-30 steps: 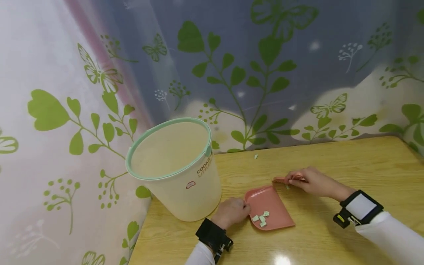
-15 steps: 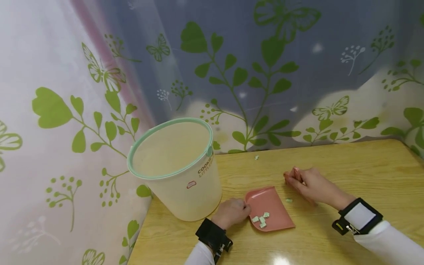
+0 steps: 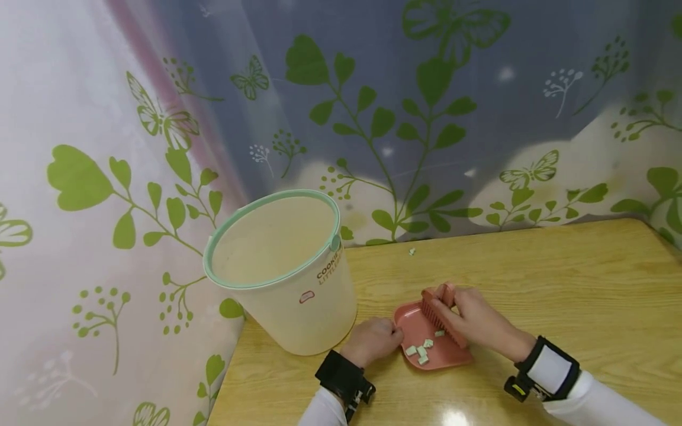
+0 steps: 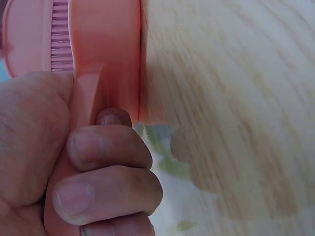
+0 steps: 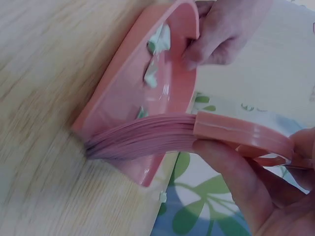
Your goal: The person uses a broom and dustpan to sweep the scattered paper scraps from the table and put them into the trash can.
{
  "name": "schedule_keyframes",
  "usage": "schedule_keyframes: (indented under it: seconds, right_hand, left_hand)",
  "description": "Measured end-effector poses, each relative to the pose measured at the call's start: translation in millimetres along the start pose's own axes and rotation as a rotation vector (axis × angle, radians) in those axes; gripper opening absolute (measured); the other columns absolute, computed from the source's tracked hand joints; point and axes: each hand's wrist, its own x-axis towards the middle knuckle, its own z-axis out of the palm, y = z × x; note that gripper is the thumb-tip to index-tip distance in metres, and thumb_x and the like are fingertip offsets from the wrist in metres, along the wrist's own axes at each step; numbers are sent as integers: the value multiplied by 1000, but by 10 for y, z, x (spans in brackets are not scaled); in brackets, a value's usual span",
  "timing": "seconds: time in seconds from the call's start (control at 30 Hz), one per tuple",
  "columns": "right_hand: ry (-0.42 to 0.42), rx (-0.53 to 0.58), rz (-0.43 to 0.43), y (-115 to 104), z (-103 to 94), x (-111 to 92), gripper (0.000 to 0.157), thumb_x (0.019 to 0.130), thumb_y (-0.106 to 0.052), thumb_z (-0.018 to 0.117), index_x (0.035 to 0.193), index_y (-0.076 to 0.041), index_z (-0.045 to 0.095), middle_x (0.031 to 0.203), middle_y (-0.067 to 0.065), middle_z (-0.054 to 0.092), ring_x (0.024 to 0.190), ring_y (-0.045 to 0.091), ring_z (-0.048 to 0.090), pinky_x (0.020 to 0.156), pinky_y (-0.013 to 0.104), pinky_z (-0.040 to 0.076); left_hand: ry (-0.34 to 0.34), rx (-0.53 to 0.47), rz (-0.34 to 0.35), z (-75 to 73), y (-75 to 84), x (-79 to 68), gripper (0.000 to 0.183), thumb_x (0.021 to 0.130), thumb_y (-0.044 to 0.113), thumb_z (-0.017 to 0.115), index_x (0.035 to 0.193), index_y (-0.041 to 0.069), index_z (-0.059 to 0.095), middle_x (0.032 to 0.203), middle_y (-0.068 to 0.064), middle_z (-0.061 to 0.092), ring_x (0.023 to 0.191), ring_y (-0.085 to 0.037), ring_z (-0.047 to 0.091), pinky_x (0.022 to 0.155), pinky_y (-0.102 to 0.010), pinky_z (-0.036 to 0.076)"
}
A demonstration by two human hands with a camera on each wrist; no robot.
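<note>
My left hand [image 3: 374, 341] grips the handle of a pink dustpan [image 3: 458, 358] that lies on the table; its fingers [image 4: 113, 147] curl round that handle in the left wrist view. Several pale green scraps [image 3: 422, 351] sit in the pan near its left side. With my right hand [image 3: 476, 319] I hold a small pink brush [image 3: 439, 316] over the pan's open right side. In the right wrist view the brush's bristles [image 5: 142, 135] bend across the pan's front lip, and one scrap [image 5: 142, 112] shows just beyond them.
A large cream bucket [image 3: 298, 313] with a mint green rim stands left of the dustpan, close to my left hand. Another pale scrap [image 3: 412, 251] lies toward the back edge of the wooden table [image 3: 559, 266]. Behind hangs a leaf-patterned curtain [image 3: 362, 136].
My right hand first lifted the brush away to the right, exposing a scrap on the table. The brush has since come left over the dustpan, and that scrap now lies inside. The left hand stayed put.
</note>
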Motion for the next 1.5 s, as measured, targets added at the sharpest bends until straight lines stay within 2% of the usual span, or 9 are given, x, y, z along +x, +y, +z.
schedule_keyframes:
  seconds: [0.17,0.3,0.43,0.63,0.87,1.0,1.17,1.37,1.5]
  right_hand:
    - [-48,107,1,-55,73,25,11,97,-20,54,93,-11,59,85,1,64,66,5,56,51,24,46]
    - [-91,281,44,-31,4,39,25,99,-18,50,113,1,59,91,11,67,62,13,63,48,28,51]
    - [-43,338,75,-36,-168,104,23,99,-12,50,113,4,58,84,14,66,60,19,64,46,32,52]
    - [43,273,31,-143,-438,200,19,95,1,50,111,10,56,88,24,64,63,26,64,48,34,52]
    - [116,89,-82,420,-430,486,22,91,-5,61,112,-7,68,106,10,67,82,11,62,63,27,49]
    - [81,61,-108,674,-376,720,31,87,10,58,107,-9,70,114,7,65,104,18,59,82,38,49]
    - [-11,32,-156,904,-267,1000,55,73,28,43,104,-7,71,114,10,65,105,26,58,76,38,49]
    - [-24,-98,-299,1129,-129,1145,21,84,7,64,96,-8,73,97,8,70,90,26,64,70,43,52]
    - [-77,-120,-307,1180,-90,1211,21,85,5,63,96,-9,73,100,9,69,93,27,64,73,45,52]
  left_hand:
    - [0,6,-10,11,-19,-8,40,93,30,49,55,20,41,51,6,37,42,-11,37,42,-26,27]
    - [-11,-16,-5,19,-12,-2,40,93,31,48,56,20,41,51,6,37,42,-11,37,42,-26,27]
    - [-19,-41,-6,5,-3,-4,41,94,31,47,56,19,41,50,6,36,41,-11,36,42,-26,26]
    - [-14,-45,-5,-11,-7,-11,42,94,31,48,54,19,41,49,6,35,40,-11,35,41,-25,24]
    - [4,-25,16,-5,-16,16,45,96,31,48,54,19,39,49,5,34,40,-12,35,42,-25,24]
    - [3,-28,2,31,-16,7,44,96,32,48,55,19,40,51,4,36,42,-12,36,43,-26,26]
    - [-6,-41,-8,41,-5,-7,43,95,32,47,55,19,41,52,4,37,43,-12,37,44,-26,27]
    - [-18,-45,-2,44,40,-4,45,96,33,46,54,19,40,51,5,36,42,-12,36,43,-26,26]
    - [-22,-36,-12,17,7,-7,46,97,33,46,54,19,40,50,4,34,41,-13,34,44,-26,25]
